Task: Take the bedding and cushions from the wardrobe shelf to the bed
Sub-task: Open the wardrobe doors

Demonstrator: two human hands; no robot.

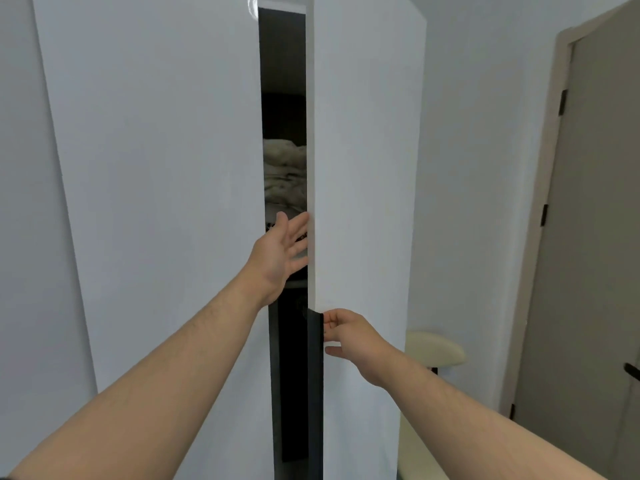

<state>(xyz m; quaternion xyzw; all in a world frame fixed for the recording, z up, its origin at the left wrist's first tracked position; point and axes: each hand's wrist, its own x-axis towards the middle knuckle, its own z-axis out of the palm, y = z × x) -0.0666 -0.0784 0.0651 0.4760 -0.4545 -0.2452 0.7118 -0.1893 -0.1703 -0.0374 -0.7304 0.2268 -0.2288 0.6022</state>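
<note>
A white wardrobe fills the view. Its right door (360,174) stands ajar, leaving a narrow dark gap. Through the gap I see folded cream bedding (284,174) stacked on a shelf. My left hand (280,252) is open, fingers spread, reaching into the gap just below the bedding with its fingertips at the door's inner edge. My right hand (349,336) grips the black handle strip (315,375) on the edge of the right door. The left door (156,202) is closed. Cushions are hidden from view.
A cream padded chair (434,349) stands just right of the wardrobe. A beige room door (595,237) with black hinges and handle is at the far right. White wall lies between the wardrobe and that door.
</note>
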